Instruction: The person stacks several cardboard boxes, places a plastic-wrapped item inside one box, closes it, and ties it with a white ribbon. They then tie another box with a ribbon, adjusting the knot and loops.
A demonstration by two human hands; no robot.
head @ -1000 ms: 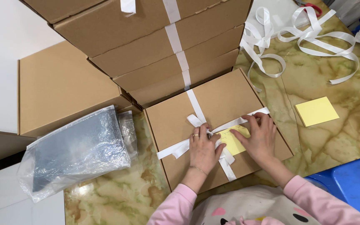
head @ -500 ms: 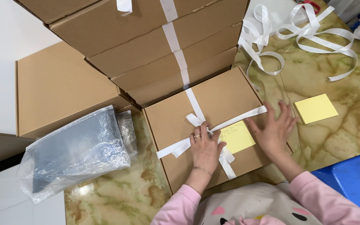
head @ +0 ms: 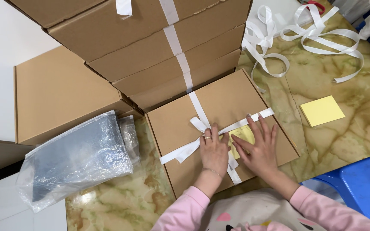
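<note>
Pink sleeves at the bottom edge, above a pale garment with a cartoon print. Left hand (head: 214, 150) flat, fingers together, pressing on the white ribbon (head: 202, 117) where its bands cross on the lid of the nearest cardboard box (head: 180, 124). Right hand (head: 258, 147) just beside it, fingers spread wide, lying flat over a yellow sticky note (head: 244, 133) tucked at the ribbon; gripping nothing. Box resting on the marbled table (head: 365, 111), directly ahead of the body. Blue stool (head: 356, 188) at lower right. Clear plastic bag with something grey inside (head: 80, 158) to the left, near the box. Pad of yellow notes (head: 322, 110) to the right, well apart from the hands. Another flat box (head: 61, 94) further left. Beyond, a stack of ribbon-tied boxes (head: 150, 38) leaning over the near one. Loose ribbon loops (head: 305, 36) at far right.
</note>
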